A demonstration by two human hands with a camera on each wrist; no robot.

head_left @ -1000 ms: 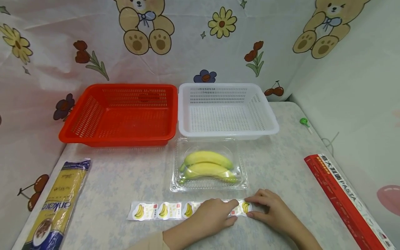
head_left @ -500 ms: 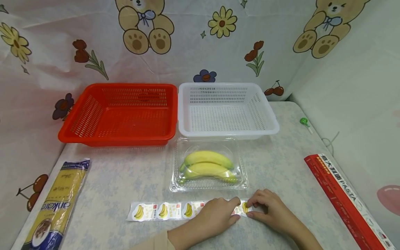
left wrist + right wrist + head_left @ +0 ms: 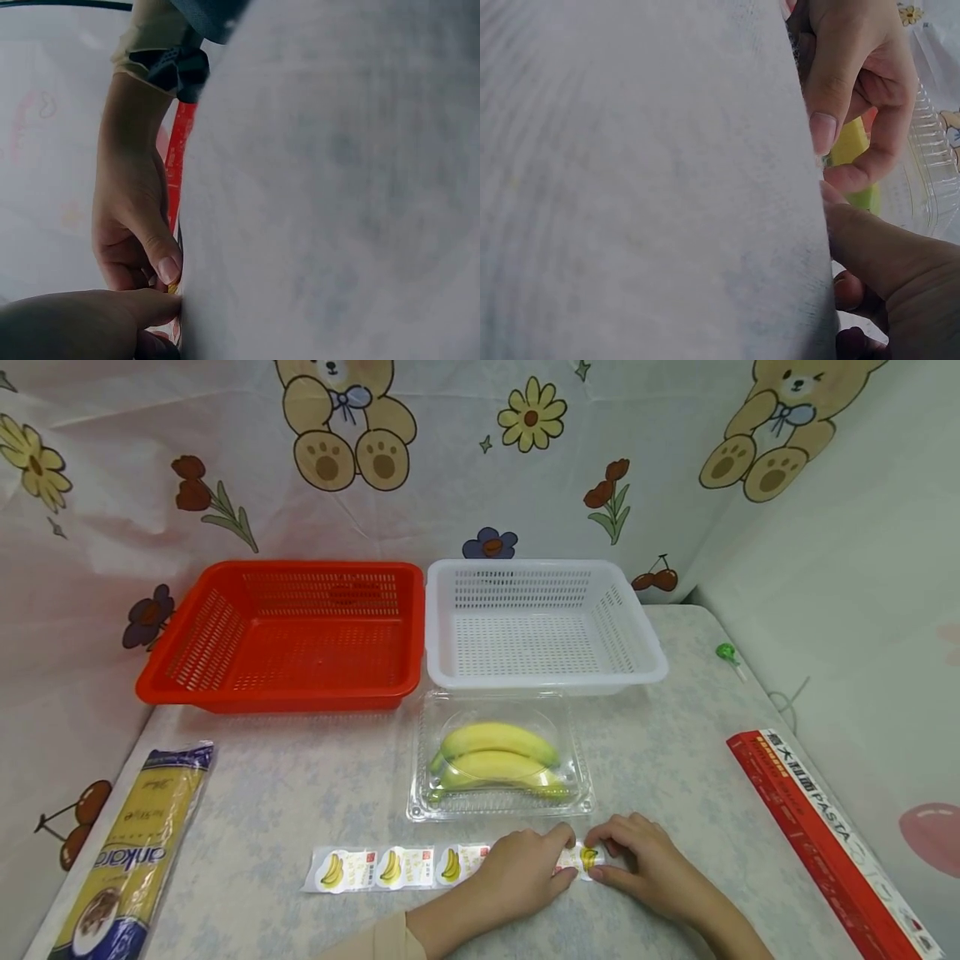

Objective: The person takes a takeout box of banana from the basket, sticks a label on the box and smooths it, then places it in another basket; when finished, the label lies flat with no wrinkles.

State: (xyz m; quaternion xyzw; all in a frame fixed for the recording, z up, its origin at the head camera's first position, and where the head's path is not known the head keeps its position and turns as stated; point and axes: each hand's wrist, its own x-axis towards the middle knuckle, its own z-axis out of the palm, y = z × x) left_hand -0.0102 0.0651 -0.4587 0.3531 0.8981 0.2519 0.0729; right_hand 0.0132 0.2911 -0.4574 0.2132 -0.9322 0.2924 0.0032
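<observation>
A strip of banana stickers (image 3: 405, 867) lies flat across the front of the table, its middle hidden under my left hand (image 3: 525, 872). My left thumb and forefinger are bent at the strip's two long edges, holding it. My right hand (image 3: 648, 864) pinches the banana sticker (image 3: 588, 857) at the strip's right end between thumb and forefinger. In the right wrist view the fingertips of both hands come close together at table level. Just behind the strip sits a clear plastic clamshell box (image 3: 495, 814) with bananas (image 3: 498, 767) inside.
A red basket (image 3: 277, 700) and a white basket (image 3: 547, 681) stand side by side at the back. A bag of Ankara pasta (image 3: 135, 852) lies at left, a red pasta box (image 3: 825, 843) at right. A small green-headed lollipop (image 3: 726, 652) rests near the right edge.
My left hand has shifted very slightly right along the strip. My right fingers have moved slightly on the end sticker. Everything else stays put.
</observation>
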